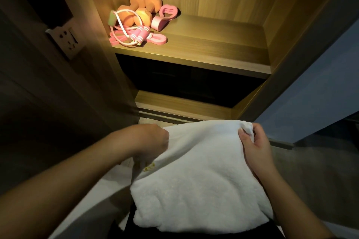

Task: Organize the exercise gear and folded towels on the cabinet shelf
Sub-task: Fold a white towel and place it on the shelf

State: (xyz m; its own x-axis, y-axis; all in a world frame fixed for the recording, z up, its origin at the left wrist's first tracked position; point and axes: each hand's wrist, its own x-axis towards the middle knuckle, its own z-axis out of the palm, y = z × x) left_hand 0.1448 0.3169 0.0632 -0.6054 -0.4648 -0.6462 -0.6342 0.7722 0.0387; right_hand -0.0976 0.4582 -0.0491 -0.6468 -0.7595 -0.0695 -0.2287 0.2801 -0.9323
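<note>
Your hands both hold the white towel [194, 180], low and near you, in front of the cabinet and not yet on the shelf [213, 48]. Your right hand [254, 141] pinches its far right corner between thumb and fingers. Your left hand [149, 141] is curled on the left edge, though how much cloth its fingers have is hidden.

The towel looks loosely doubled and sags toward you. If either grip is thin, a layer could slip as you lift and the fold would drop open.

The exercise gear is bunched at the far left of the shelf: orange dumbbells [139, 6] at the back, a pink grip trainer [167, 12] beside them, and a jump rope [136, 35] tangled over a pink band [155, 40] close to the front edge. Set the towel down too far left and it may catch a rope loop and drag it off the edge, or nudge a dumbbell into rolling. Aim right, well apart from the pile.
</note>
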